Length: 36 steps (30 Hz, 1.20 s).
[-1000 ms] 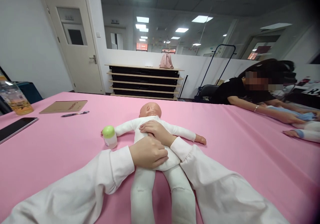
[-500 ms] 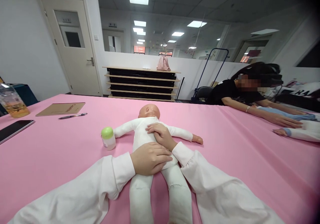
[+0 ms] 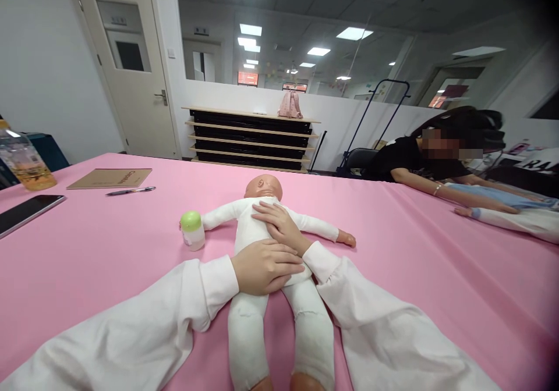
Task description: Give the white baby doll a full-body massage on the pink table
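The left hand (image 3: 268,267) rests flat across the lower torso, the right hand (image 3: 282,225) flat nearer the smooth tan head (image 3: 264,186), of a white-cloth baby doll (image 3: 248,229) stretched lengthwise away beneath both hands on the pink-draped counter (image 3: 406,240), though from here I can't tell whether it's face-up.

Free pink cloth (image 3: 414,251) right of the doll (image 3: 246,229); leftward obstacle, a green-capped bottle (image 3: 193,231)

Can't see feet on the white cloth-bodied doll (image 3: 248,225), cut off below, nor much belly beneath bare left hand (image 3: 266,266) and right hand (image 3: 282,227), nor the flat black phone (image 3: 30,213) past the left edge.
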### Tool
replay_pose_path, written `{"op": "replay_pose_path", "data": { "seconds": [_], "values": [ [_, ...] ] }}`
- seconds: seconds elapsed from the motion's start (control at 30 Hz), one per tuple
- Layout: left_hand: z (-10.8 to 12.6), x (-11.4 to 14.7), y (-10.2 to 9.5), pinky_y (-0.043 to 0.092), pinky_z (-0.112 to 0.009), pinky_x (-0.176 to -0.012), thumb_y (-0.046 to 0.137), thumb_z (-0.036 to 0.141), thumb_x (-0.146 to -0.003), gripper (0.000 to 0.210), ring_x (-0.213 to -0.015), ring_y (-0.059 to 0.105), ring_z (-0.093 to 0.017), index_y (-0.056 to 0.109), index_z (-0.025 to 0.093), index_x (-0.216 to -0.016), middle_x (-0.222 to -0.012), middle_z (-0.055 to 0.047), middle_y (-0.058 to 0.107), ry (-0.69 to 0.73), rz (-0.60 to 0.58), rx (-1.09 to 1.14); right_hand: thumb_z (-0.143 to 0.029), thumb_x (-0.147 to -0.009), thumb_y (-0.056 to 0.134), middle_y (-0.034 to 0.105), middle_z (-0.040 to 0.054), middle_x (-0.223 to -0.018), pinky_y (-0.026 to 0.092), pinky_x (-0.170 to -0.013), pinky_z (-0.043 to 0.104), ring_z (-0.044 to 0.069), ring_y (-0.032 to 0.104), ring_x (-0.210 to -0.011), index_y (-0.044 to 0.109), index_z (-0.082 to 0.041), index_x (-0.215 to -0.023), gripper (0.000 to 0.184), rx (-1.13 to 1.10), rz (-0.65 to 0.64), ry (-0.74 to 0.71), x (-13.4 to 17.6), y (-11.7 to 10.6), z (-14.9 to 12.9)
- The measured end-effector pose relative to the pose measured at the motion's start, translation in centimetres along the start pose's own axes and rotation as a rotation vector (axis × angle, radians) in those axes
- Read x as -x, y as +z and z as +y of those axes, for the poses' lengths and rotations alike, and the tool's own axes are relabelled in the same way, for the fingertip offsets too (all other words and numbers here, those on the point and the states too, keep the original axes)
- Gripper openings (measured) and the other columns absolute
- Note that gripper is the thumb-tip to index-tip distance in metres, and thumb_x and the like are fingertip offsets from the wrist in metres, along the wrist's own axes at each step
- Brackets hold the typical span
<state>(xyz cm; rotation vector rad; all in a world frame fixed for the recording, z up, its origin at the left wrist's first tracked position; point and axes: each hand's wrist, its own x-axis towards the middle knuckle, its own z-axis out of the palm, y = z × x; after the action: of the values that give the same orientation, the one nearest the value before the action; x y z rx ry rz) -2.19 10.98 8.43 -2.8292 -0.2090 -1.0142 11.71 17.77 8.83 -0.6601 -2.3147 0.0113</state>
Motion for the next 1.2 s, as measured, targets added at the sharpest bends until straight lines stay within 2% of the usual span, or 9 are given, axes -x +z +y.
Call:
{"op": "replay_pose_path", "data": {
  "seconds": [0.17,0.3,0.4,0.47,0.63,0.73,0.93,1.07,1.2],
  "values": [
    [0.5,0.2,-0.1,0.043,-0.029,-0.063,0.039,0.018,-0.084,0.025,-0.07,0.056,-0.015,0.064,0.015,-0.08,-0.075,-0.004,0.066,-0.152,0.142,-0.128,-0.006,-0.076,0.037,0.069,0.0037,-0.088,0.047,-0.086,0.038,0.017,0.061,-0.092,0.063,-0.019,-0.079,0.029,-0.046,0.31,0.159,0.7,0.0,-0.3],
    [0.6,0.1,-0.5,0.037,-0.029,-0.052,0.04,0.017,-0.082,0.026,-0.058,0.046,-0.015,0.061,0.016,-0.066,-0.057,-0.002,0.054,-0.133,0.215,-0.199,-0.007,-0.075,0.037,0.066,0.0037,-0.079,0.048,-0.081,0.035,0.016,0.061,-0.083,0.059,-0.02,-0.068,0.026,-0.057,0.282,0.127,1.0,-0.3,-0.7],
    [-0.6,0.1,-0.9,0.045,-0.031,-0.065,0.038,0.02,-0.085,0.027,-0.071,0.052,-0.017,0.065,0.015,-0.081,-0.072,-0.005,0.06,-0.361,0.284,-0.149,-0.013,-0.08,0.037,0.064,0.0071,-0.108,0.043,-0.094,0.04,0.019,0.056,-0.105,0.063,-0.018,-0.088,0.028,-0.022,0.241,0.182,0.9,0.0,-0.1],
    [-2.2,0.4,-1.2,0.046,-0.035,-0.085,0.038,0.024,-0.088,0.029,-0.092,0.054,-0.019,0.063,0.014,-0.099,-0.096,-0.008,0.062,-0.549,0.282,-0.101,-0.022,-0.086,0.035,0.05,0.0094,-0.13,0.035,-0.104,0.042,0.02,0.044,-0.123,0.057,-0.016,-0.113,0.036,-0.006,0.166,0.275,0.7,0.2,0.4],
    [-6.4,2.5,-1.2,0.024,-0.048,-0.11,0.036,0.033,-0.091,0.045,-0.134,0.026,-0.028,0.041,0.018,-0.133,-0.143,-0.008,0.035,-0.841,0.036,-0.107,-0.043,-0.092,0.023,0.02,0.0082,-0.149,0.017,-0.114,0.043,0.018,0.016,-0.139,0.028,-0.015,-0.141,0.056,0.018,-0.097,0.39,0.3,0.2,0.9],
    [-7.5,3.7,-0.9,0.022,-0.05,-0.11,0.032,0.038,-0.092,0.047,-0.137,0.021,-0.03,0.035,0.024,-0.137,-0.147,-0.004,0.028,-0.949,-0.032,-0.171,-0.05,-0.092,0.022,0.015,0.0084,-0.15,0.014,-0.113,0.048,0.021,0.012,-0.14,0.022,-0.016,-0.143,0.061,0.04,-0.148,0.462,0.4,0.1,0.8],
    [-7.7,4.8,-0.6,0.025,-0.048,-0.109,0.028,0.034,-0.092,0.045,-0.129,0.036,-0.031,0.052,0.014,-0.123,-0.128,-0.007,0.054,-1.262,0.039,-0.326,-0.055,-0.09,0.026,0.028,0.0117,-0.145,0.02,-0.111,0.051,0.025,0.023,-0.137,0.029,-0.016,-0.14,0.064,0.132,-0.061,0.664,3.3,0.3,2.8],
    [-7.3,4.7,-0.7,0.022,-0.048,-0.11,0.027,0.032,-0.091,0.046,-0.131,0.034,-0.028,0.047,0.013,-0.129,-0.137,-0.009,0.045,-1.25,0.112,-0.371,-0.043,-0.09,0.026,0.044,0.0201,-0.134,0.021,-0.109,0.054,0.03,0.035,-0.131,0.047,-0.006,-0.127,0.056,0.273,0.014,0.798,5.9,-0.4,3.8],
    [-6.8,4.7,-0.7,0.023,-0.039,-0.111,0.025,0.028,-0.091,0.048,-0.135,0.027,-0.019,0.036,0.014,-0.136,-0.145,-0.006,0.033,-0.92,0.146,-0.297,-0.034,-0.09,0.022,0.034,0.0145,-0.142,0.02,-0.109,0.053,0.024,0.03,-0.134,0.038,-0.012,-0.134,0.052,0.288,0.052,0.631,6.4,-1.1,3.6]
  ]
}}
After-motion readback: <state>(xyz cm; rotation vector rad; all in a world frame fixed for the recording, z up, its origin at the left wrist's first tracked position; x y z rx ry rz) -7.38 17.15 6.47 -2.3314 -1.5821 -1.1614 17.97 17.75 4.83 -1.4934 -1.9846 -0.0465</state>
